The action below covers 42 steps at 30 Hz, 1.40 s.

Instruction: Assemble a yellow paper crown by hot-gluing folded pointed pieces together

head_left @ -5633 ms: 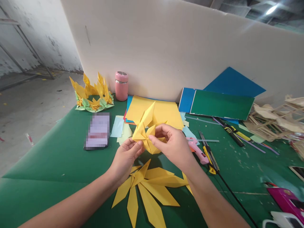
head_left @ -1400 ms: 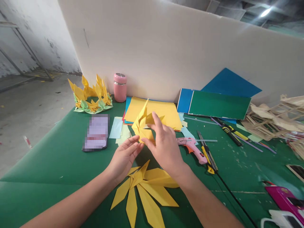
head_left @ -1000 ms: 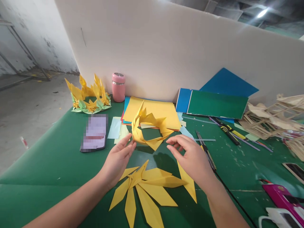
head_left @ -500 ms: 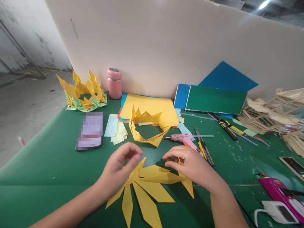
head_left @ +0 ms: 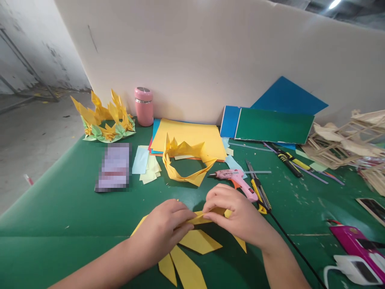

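Observation:
My left hand (head_left: 168,228) and my right hand (head_left: 233,210) both pinch a folded yellow paper piece (head_left: 198,218), one hand at each side of it. Fingers and thumbs are closed on the paper, and its ends are partly hidden. Under and around the hands several pointed yellow paper pieces (head_left: 188,267) fan out on the green table, some covered by my left hand. Just beyond stands a yellow folded-paper crown (head_left: 195,180) shaped as a ring. A pink glue gun (head_left: 245,185) lies close behind my right hand, its cable running toward the front right.
A yellow and green paper crown (head_left: 110,132), a pink flask (head_left: 144,107) and a phone (head_left: 114,166) are at the left. Coloured paper sheets (head_left: 192,130) lie at the back. Right of the glue gun are a utility knife (head_left: 261,192) and a magenta device (head_left: 356,243).
Both hands came down and closer together, closing on the folded yellow paper piece. The fanned pieces shifted slightly, and my left hand now covers more of them.

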Each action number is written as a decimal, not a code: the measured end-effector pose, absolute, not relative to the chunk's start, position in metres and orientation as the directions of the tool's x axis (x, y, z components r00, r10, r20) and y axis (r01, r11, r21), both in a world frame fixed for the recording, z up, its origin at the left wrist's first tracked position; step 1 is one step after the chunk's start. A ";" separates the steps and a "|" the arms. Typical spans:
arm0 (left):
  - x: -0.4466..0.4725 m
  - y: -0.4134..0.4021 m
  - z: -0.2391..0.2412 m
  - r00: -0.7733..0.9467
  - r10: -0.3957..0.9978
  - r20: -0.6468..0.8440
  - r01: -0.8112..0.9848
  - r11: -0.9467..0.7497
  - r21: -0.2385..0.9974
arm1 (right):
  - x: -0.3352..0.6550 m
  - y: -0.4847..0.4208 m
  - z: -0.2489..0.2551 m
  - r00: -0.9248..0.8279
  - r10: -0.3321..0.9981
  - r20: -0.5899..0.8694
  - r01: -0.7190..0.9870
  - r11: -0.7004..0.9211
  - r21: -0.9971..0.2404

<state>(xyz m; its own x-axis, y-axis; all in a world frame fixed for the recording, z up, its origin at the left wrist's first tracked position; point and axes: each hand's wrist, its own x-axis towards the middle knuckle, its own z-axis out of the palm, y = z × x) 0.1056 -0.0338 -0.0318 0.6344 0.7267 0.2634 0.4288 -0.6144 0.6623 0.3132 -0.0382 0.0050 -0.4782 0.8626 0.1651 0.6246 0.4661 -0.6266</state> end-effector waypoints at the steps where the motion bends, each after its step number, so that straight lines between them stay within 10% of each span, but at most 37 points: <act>1: 0.106 -0.034 -0.031 0.603 0.753 0.264 0.421 -0.582 0.696 | 0.311 -0.039 0.006 -0.493 0.846 0.203 0.606 0.501 -0.618; 5: 0.106 -0.032 -0.025 0.492 0.844 0.215 0.365 -0.423 0.829 | 0.308 -0.040 0.004 -0.457 0.810 0.367 0.593 0.585 -0.553; 8: 0.107 -0.030 -0.018 0.334 0.930 0.151 0.265 -0.246 0.932 | 0.312 -0.038 -0.001 -0.096 0.865 0.492 0.579 0.451 -0.679; 13: 0.111 -0.030 -0.011 0.171 0.979 -0.108 -0.056 0.119 0.991 | 0.307 -0.035 -0.009 0.063 0.986 0.152 0.132 0.143 -0.981; 20: 0.115 -0.034 -0.017 0.240 0.958 -0.153 -0.114 0.185 0.976 | 0.273 -0.042 -0.015 -0.055 0.995 -0.083 -0.068 -0.087 -0.994; 33: 0.113 -0.033 -0.018 0.281 0.948 -0.150 -0.157 0.200 0.967 | 0.269 -0.048 -0.016 -0.071 0.947 0.313 0.282 0.320 -0.905; 42: 0.109 -0.029 -0.011 0.287 0.927 -0.242 -0.089 0.278 0.956 | 0.297 -0.035 -0.013 -0.038 0.964 0.261 0.390 0.255 -0.885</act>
<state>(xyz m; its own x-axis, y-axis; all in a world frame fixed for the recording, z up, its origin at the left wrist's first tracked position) 0.1086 -0.0293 -0.0106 0.2866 0.9269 -0.2425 -0.0892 0.2778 0.9565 0.2975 -0.0353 -0.0130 -0.0379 0.9645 0.2614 0.3902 0.2551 -0.8847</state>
